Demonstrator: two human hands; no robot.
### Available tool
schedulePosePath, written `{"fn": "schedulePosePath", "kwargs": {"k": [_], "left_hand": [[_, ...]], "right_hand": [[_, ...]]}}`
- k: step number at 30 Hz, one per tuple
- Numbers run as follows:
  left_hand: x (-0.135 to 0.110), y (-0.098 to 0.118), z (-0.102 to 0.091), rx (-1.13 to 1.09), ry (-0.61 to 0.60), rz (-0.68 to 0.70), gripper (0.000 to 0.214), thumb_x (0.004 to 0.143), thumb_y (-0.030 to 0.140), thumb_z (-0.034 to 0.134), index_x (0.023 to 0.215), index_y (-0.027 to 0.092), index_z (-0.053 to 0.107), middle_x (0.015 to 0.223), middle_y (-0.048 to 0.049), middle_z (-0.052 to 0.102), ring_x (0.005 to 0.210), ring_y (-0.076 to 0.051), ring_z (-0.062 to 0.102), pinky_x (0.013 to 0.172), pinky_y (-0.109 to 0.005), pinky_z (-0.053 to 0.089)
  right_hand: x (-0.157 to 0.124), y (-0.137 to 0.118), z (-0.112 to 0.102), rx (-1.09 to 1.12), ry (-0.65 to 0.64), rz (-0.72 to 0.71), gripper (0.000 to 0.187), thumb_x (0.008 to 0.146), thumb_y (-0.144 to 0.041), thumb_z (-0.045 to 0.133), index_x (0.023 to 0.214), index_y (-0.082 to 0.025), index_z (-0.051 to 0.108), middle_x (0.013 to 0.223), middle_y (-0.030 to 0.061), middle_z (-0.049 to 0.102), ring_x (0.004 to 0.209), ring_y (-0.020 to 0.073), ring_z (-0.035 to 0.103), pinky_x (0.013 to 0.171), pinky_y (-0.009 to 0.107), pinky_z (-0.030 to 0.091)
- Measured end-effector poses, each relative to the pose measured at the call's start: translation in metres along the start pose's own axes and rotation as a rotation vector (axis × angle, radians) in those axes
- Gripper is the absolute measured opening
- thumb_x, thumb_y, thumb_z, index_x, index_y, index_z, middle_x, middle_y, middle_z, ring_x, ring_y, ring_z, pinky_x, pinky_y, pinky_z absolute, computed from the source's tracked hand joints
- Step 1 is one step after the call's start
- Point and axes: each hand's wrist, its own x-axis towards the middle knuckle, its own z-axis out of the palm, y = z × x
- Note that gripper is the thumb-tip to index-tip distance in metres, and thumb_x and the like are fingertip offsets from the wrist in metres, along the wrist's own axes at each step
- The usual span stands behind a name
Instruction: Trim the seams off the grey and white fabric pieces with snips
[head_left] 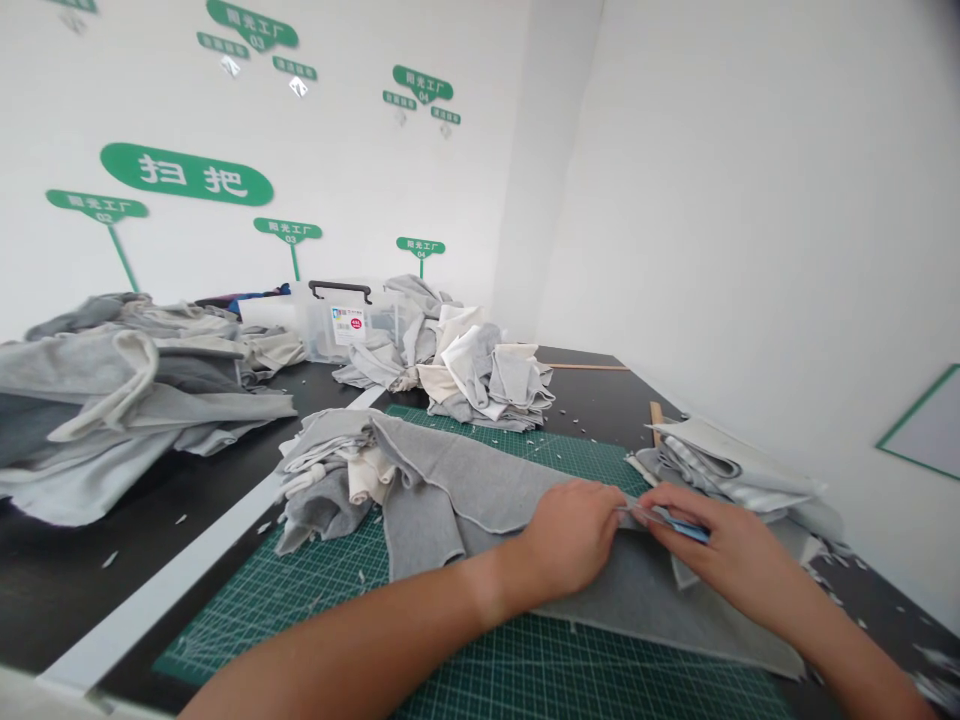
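A grey fabric piece (480, 500) lies spread on the green cutting mat (300, 590). My left hand (574, 535) rests on the fabric with its fingers curled, pinching the cloth's edge. My right hand (712, 555) is closed around scissors with a blue handle (686, 527), the blades pointing left toward my left hand's fingertips at the fabric edge. Both hands meet near the mat's right side.
A crumpled pile of grey and cream cloth (337, 475) sits on the mat's left. Larger fabric heaps lie at far left (127, 390), at the back (480, 370) and at right (720, 465). A clear plastic bin (341, 320) stands by the wall. Small scraps dot the black table (67, 580).
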Motion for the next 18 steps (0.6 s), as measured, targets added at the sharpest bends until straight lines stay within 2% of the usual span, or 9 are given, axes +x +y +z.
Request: {"fn": "schedulePosePath", "kwargs": {"k": [3,5,7,9,12,15,18], "left_hand": [[0.001,-0.018,0.006,-0.13,0.089,-0.183,0.029,0.104,0.03,0.032,0.104,0.022,0.06,0.095,-0.0082,0.07,0.087,-0.024,0.065,0.077,-0.034,0.045],[-0.002,-0.031,0.01,-0.209,0.131,-0.29,0.027,0.103,0.027,0.032,0.107,0.022,0.059,0.094,-0.0075,0.07,0.088,-0.024,0.065,0.079,-0.034,0.046],[-0.006,-0.04,0.013,-0.276,0.129,-0.34,0.025,0.101,0.025,0.038,0.115,0.023,0.058,0.097,-0.0067,0.07,0.091,-0.023,0.065,0.083,-0.034,0.047],[-0.01,-0.041,0.014,-0.298,0.119,-0.319,0.031,0.097,0.026,0.048,0.127,0.026,0.055,0.104,-0.0062,0.069,0.097,-0.024,0.063,0.087,-0.035,0.047],[-0.013,-0.034,0.012,-0.22,0.134,-0.169,0.041,0.091,0.03,0.062,0.131,0.029,0.056,0.117,-0.0067,0.065,0.111,-0.026,0.057,0.097,-0.038,0.044],[-0.015,-0.027,0.012,-0.171,0.119,-0.05,0.024,0.093,0.036,0.06,0.115,0.026,0.066,0.115,-0.007,0.066,0.111,-0.026,0.056,0.099,-0.038,0.043],[-0.015,-0.03,0.017,-0.245,0.131,-0.082,0.021,0.098,0.037,0.053,0.103,0.022,0.066,0.105,-0.0068,0.068,0.103,-0.023,0.059,0.093,-0.034,0.044]], "right_hand": [[0.012,0.003,0.0,-0.012,-0.028,-0.017,0.033,0.093,-0.058,0.054,0.107,-0.034,0.072,0.103,0.0004,0.076,0.093,0.0293,0.07,0.077,0.035,0.053],[0.016,0.007,0.004,0.006,-0.003,-0.023,0.032,0.093,-0.056,0.055,0.106,-0.033,0.073,0.105,0.0006,0.076,0.096,0.0299,0.07,0.079,0.036,0.053],[0.018,0.009,0.011,0.08,0.046,-0.014,0.034,0.092,-0.057,0.056,0.105,-0.031,0.075,0.11,0.0008,0.075,0.1,0.0296,0.069,0.084,0.035,0.053],[0.017,0.008,0.018,0.171,0.062,-0.01,0.036,0.093,-0.059,0.056,0.105,-0.03,0.075,0.113,0.0004,0.075,0.103,0.0286,0.068,0.088,0.034,0.052],[0.014,0.001,0.026,0.29,0.019,-0.049,0.036,0.094,-0.058,0.057,0.105,-0.029,0.074,0.11,0.0008,0.074,0.104,0.0275,0.067,0.091,0.034,0.051],[0.012,-0.006,0.032,0.376,-0.044,-0.092,0.039,0.094,-0.06,0.056,0.1,-0.026,0.074,0.105,0.0032,0.075,0.101,0.0283,0.066,0.09,0.035,0.051],[0.013,-0.008,0.036,0.423,-0.023,-0.066,0.043,0.092,-0.063,0.056,0.099,-0.024,0.073,0.104,0.0061,0.075,0.102,0.03,0.065,0.093,0.039,0.05]]}}
